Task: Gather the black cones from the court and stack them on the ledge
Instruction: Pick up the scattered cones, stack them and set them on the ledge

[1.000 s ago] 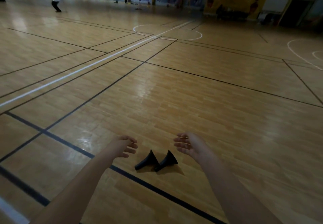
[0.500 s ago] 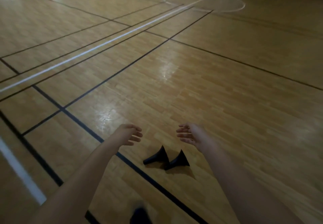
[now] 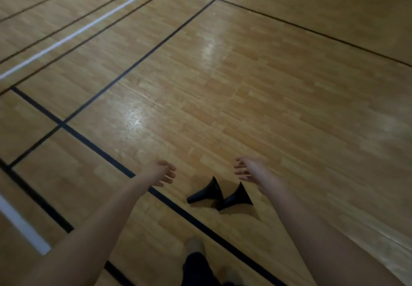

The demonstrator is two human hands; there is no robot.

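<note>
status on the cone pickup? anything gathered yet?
Done: nothing visible; no ledge or stack in view. In hand: nothing. The left hand and right hand are both open, reaching above two black cones lying tipped on the court floor. Left: grab both, carry them, stack.

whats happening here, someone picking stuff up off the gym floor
A person is reaching both bare arms toward two small black cones lying tipped on their sides, next to each other, on the wooden court floor. The left hand and right hand are open and empty, and neither touches a cone. The left cone and right cone lie just beyond a black court line. No ledge is in view.
</note>
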